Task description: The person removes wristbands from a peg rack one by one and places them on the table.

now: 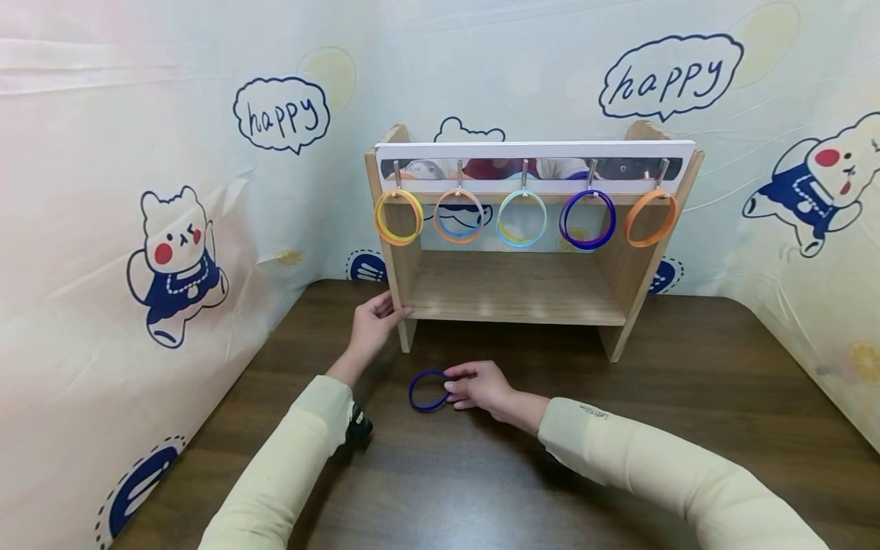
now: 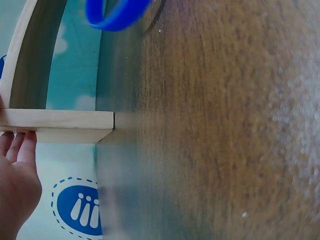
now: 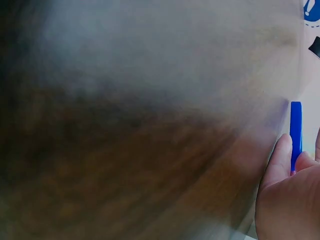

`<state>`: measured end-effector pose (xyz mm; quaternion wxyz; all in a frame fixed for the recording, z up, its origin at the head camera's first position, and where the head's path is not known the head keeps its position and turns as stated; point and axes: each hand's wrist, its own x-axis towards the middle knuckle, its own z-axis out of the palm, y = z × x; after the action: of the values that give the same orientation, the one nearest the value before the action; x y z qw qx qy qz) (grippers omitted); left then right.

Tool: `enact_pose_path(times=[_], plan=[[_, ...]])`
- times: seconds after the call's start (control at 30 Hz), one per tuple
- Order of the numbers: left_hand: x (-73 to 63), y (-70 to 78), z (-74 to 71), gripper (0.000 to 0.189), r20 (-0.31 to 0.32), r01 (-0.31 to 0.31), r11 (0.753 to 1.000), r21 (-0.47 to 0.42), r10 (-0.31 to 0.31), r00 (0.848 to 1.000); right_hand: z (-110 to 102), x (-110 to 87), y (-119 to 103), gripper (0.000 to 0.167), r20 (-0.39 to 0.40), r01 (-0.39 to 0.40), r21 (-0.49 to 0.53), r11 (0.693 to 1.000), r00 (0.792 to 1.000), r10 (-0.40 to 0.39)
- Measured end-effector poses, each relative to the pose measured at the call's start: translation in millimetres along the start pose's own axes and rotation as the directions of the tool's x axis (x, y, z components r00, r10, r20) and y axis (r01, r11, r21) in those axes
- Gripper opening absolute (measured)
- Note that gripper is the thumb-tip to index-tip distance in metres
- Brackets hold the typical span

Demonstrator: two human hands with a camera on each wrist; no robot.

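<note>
Nearest you, in front of the wooden stand (image 1: 519,286) and toward its left half, your right hand (image 1: 481,387) pinches the dark blue ring (image 3: 296,130) by its right rim, thumb on one side and fingers on the other. The ring juts out leftward from those fingers, toward the foot of the stand's left side panel; being round, it has no long axis to speak of, and its open face is turned up toward your head. Whether its rim touches the counter (image 1: 419,489) in front of the stand, you cannot tell. Your left hand (image 1: 371,330) grips the stand's left side panel near the shelf, the thumb at its front edge and the fingers against its outer face, so your right hand is the one to shift the ring. Farther back, along the stand's upper rail, five hooks carry rings, the dark blue pair (image 1: 584,245) hanging fourth from the stand's left end. The relation that counts, in my judgement, is that your ring sits lower than the stand's rail, forward of it and well left of that pair. Behind the stand hangs the printed backdrop (image 1: 309,221).
</note>
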<state>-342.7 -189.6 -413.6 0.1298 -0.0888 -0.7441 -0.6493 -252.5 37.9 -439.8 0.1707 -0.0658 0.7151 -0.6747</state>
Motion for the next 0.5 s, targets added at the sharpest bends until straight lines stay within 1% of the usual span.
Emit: enact_pose_path(times=[0.13,0.2,0.4,0.5], plan=[[-0.5,0.9,0.0,0.051,-0.005,-0.009,1.000,0.010,0.009,1.000,0.3,0.4,-1.0,0.029,0.003,-0.018,-0.016,1.000,1.000,0.018],[-0.4,1.4,0.2,0.050,-0.003,-0.009,1.000,-0.001,0.009,1.000,0.6,1.0,-1.1,0.028,-0.001,-0.022,-0.029,0.999,1.000,0.022],[0.4,0.5,-0.1,0.050,-0.005,0.010,1.000,0.000,-0.010,1.000,2.3,2.4,-1.7,0.028,-0.021,-0.038,-0.050,0.998,0.999,0.037],[0.2,-0.1,-0.7,0.050,-0.002,0.022,1.000,0.010,-0.022,1.000,3.1,3.0,-0.9,0.029,-0.027,-0.032,-0.058,0.998,0.999,0.030]])
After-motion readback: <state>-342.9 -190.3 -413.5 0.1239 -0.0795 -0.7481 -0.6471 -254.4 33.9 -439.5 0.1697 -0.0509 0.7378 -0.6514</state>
